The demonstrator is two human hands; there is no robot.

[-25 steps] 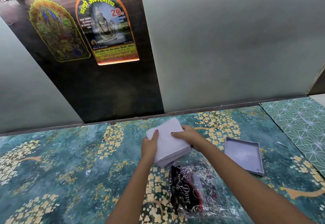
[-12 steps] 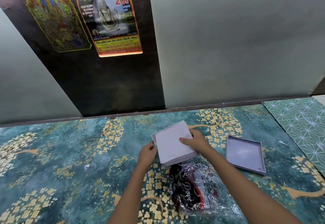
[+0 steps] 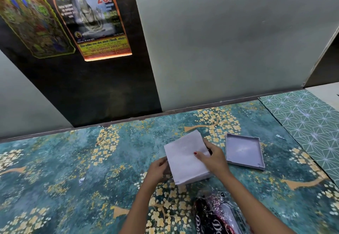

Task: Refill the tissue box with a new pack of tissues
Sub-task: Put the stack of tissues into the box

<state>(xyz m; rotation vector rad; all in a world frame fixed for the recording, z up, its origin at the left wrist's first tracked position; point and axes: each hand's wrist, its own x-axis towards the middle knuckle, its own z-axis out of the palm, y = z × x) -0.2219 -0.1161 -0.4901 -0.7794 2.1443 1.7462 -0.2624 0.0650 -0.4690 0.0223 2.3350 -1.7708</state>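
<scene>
A square stack of white tissues (image 3: 185, 158) lies tilted near the middle of the table. My right hand (image 3: 212, 160) grips its right edge, with the thumb pressed on top. My left hand (image 3: 157, 167) curls against the stack's left side. A lilac rim shows along the stack's near bottom edge; I cannot tell whether it is the box base. A shallow lilac square box part (image 3: 244, 153) lies open side up just to the right of my right hand. The torn clear and dark tissue wrapper (image 3: 218, 215) lies crumpled below the stack.
The table wears a teal cover with gold flowers (image 3: 73, 169). A green geometric mat (image 3: 308, 123) lies at the far right. A grey wall with a dark panel and two arched posters (image 3: 91, 19) rises straight behind the table.
My left thumb has come off the top of the stack and the hand now rests at its left side. The stack sits lower and flatter. My right hand stays on it.
</scene>
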